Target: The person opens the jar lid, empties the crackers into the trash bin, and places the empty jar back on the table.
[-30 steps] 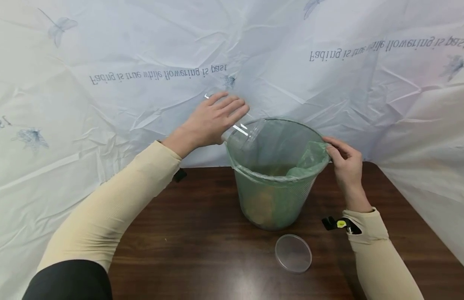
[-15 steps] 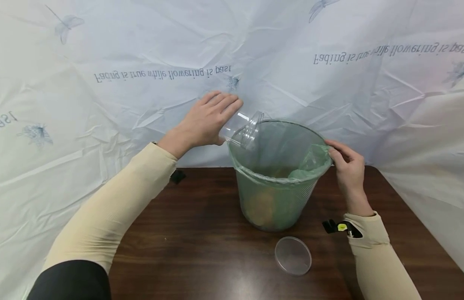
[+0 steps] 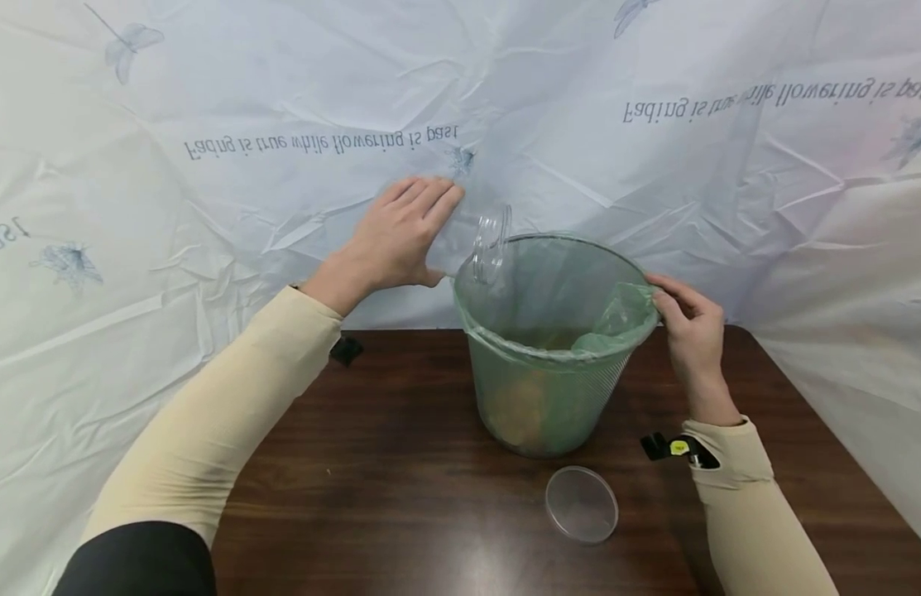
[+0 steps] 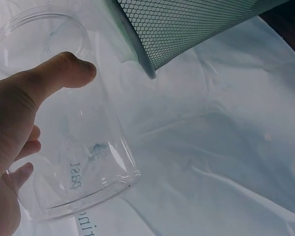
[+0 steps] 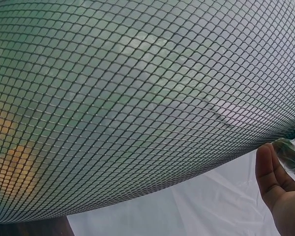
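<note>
My left hand (image 3: pixel 400 236) holds a clear plastic jar (image 4: pixel 96 123), its thumb across the jar's side in the left wrist view. The jar lies tipped on its side, with its ridged mouth toward the trash can's left rim; nothing shows inside it. The mesh trash can (image 5: pixel 137 113) wears a green plastic bag (image 3: pixel 616 319) folded over its rim. On the far side, my right hand (image 3: pixel 691 327) pinches the rim and bag between thumb and fingers. Something orange-brown (image 3: pixel 523 414) shows through the can's lower wall.
A round clear lid (image 3: pixel 582 505) lies on the dark wooden table (image 3: pixel 400 463) in front of the can. White printed sheeting (image 3: pixel 281 74) hangs close behind and on both sides.
The jar and my left hand have shifted left, and the jar's mouth has swung up from pointing down into the can. My right hand stays at the rim.
</note>
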`<state>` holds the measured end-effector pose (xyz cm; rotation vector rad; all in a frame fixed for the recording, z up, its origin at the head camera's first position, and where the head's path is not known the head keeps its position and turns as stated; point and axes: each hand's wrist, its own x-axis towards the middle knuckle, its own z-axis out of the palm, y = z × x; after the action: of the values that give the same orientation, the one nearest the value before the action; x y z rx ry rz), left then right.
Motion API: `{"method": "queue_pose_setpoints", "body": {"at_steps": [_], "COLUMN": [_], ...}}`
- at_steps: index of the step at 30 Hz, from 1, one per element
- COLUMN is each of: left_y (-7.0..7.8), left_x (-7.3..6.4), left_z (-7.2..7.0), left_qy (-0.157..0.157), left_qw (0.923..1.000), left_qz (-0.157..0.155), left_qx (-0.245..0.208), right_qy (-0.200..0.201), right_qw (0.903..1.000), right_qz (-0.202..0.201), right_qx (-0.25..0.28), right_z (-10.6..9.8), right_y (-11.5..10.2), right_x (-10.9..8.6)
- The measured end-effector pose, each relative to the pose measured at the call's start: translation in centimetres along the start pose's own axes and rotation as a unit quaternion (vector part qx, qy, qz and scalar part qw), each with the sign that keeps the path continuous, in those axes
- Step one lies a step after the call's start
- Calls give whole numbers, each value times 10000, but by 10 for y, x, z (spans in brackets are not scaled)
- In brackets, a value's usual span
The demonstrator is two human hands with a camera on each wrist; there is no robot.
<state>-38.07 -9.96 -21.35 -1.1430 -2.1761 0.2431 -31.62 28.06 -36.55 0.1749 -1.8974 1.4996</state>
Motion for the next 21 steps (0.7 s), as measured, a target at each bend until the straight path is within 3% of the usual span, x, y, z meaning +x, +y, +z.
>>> {"method": "queue_pose_setpoints", "body": {"at_steps": [21], "left_y": [-9], "left_x": [-13], "left_z": [3], "left_qy": [196], "left_qw": [9961], "left_qz": [-442], "left_qx": [-737], "right_qy": [-37], "right_qw": [10000], "right_qz": [-1], "right_qx": [-27], "right_z": [-1], "right_y": [3], "right_x": [0]}}
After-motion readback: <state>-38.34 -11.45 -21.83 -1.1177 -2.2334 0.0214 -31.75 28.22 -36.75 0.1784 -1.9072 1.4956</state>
